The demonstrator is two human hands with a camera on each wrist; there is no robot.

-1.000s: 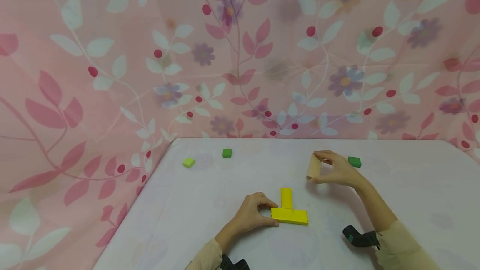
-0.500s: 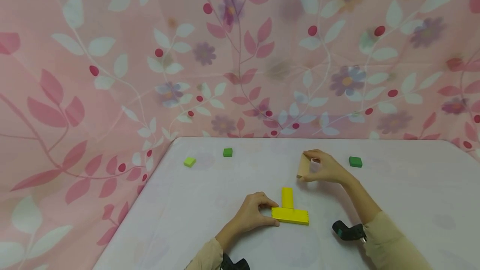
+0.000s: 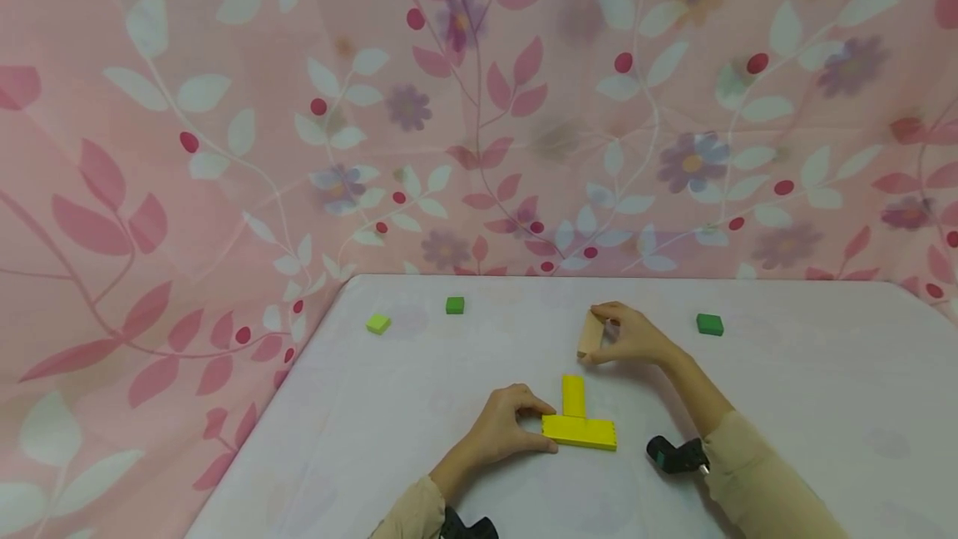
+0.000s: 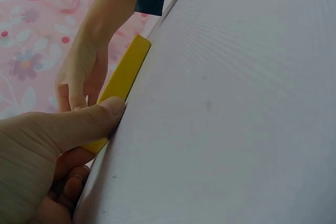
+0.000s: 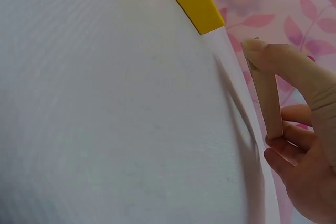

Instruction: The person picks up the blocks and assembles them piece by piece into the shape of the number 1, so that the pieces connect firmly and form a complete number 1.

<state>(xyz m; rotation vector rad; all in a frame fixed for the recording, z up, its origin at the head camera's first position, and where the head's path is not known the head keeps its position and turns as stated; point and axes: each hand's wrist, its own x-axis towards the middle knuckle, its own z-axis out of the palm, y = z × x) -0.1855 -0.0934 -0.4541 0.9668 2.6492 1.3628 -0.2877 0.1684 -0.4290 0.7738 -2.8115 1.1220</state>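
Two yellow blocks form a T on the white table: one long yellow block (image 3: 579, 432) lies crosswise in front, and a shorter-looking yellow block (image 3: 573, 395) runs back from its middle, touching it. My left hand (image 3: 503, 429) pinches the left end of the crosswise block between thumb and fingers; the left wrist view shows the thumb on its side. Beyond the T, my right hand (image 3: 631, 338) holds a plain wooden block (image 3: 590, 334) by its ends, thumb at the near end and fingers at the far end. In the right wrist view a shadow suggests the wooden block (image 5: 269, 98) is raised off the table.
Toward the back left lie a light green block (image 3: 377, 323) and a green block (image 3: 455, 305). A darker green block (image 3: 709, 324) lies at the back right. A pink floral cloth (image 3: 479, 106) hangs behind the table. Black wrist cameras (image 3: 675, 455) ride on both forearms.
My right hand has carried the wooden block to the left, away from the darker green block and closer to the T. The left hand and the yellow blocks have stayed in place.
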